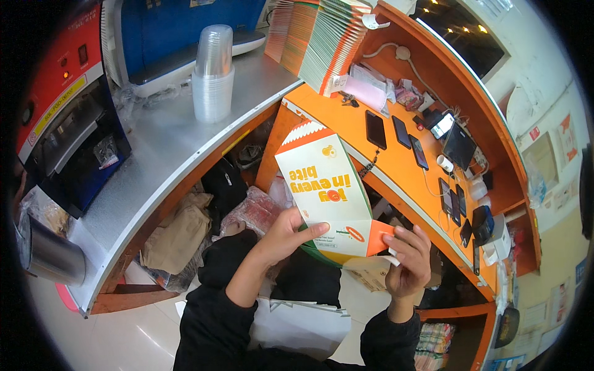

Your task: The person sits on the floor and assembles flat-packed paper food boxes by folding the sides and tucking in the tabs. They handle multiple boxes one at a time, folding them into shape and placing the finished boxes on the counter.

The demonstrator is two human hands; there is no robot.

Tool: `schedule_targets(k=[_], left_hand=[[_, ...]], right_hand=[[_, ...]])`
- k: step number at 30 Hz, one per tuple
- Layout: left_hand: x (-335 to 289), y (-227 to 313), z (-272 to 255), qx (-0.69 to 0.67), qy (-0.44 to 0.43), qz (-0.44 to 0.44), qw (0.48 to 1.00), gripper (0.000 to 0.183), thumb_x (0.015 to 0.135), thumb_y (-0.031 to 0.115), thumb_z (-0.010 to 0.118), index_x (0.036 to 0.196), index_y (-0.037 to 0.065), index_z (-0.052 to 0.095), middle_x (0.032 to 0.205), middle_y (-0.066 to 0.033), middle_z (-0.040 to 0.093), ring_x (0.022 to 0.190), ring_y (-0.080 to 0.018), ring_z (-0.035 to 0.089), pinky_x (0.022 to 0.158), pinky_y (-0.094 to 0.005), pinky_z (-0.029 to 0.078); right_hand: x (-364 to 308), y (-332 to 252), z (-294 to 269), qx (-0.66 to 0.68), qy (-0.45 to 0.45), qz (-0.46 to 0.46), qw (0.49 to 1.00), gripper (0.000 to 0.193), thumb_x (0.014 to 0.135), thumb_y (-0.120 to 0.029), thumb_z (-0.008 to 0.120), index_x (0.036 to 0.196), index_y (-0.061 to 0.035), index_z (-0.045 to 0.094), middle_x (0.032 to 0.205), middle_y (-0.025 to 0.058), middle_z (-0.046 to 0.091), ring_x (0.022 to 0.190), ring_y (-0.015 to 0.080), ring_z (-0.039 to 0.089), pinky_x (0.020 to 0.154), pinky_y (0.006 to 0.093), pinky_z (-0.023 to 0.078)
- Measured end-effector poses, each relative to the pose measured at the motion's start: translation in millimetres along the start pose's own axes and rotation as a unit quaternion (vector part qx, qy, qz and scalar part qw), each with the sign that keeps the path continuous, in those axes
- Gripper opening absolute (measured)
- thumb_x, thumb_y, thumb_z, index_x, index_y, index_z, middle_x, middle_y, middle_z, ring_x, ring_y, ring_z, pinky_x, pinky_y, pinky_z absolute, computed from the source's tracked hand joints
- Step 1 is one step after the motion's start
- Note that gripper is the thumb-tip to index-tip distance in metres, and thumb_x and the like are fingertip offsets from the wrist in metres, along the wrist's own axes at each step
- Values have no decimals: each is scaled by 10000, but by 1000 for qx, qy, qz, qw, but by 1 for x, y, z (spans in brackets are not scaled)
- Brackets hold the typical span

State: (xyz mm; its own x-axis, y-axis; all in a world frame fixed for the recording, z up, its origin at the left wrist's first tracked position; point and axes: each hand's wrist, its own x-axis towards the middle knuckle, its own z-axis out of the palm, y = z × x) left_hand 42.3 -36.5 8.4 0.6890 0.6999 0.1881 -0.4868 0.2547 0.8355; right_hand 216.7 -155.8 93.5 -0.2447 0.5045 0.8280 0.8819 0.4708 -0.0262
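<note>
A white paper food carton (318,185) with an orange zigzag-patterned end and yellow-orange print is held up in front of me, above my lap. My left hand (288,238) grips its lower left edge, thumb pressed on the printed face and the other fingers behind. At the carton's lower right, my right hand (408,256) is closed on the orange end flap and a small white tab. Below the carton, a stack of flat white-grey card pieces (300,328) rests on my lap. Part of the carton's green and yellow underside shows.
To the right, an orange counter (359,127) bears several phones (375,130), keys and cables. Tall stacks of flat cartons (322,43) stand at the back. A metal counter (167,136) at left holds nested clear cups (213,80) and a red-black machine (68,105). Bags (176,232) lie underneath.
</note>
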Motion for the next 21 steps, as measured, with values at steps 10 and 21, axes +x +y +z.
schedule_targets(k=[10,21], left_hand=[[-3,5,-1,47,-65,24,996,323,842,99,630,1128,-26,546,1099,-76,613,978,-113,562,872,-274,441],[-2,2,-2,49,-65,20,996,325,837,103,639,1123,-24,548,1089,-73,616,974,-107,560,867,-273,441]], right_hand=[[3,-5,4,167,-74,183,966,74,844,-23,544,894,-38,492,926,158,650,867,251,621,922,463,408],[3,-9,6,75,-48,159,983,136,805,52,549,895,-29,488,852,133,638,815,224,621,903,452,433]])
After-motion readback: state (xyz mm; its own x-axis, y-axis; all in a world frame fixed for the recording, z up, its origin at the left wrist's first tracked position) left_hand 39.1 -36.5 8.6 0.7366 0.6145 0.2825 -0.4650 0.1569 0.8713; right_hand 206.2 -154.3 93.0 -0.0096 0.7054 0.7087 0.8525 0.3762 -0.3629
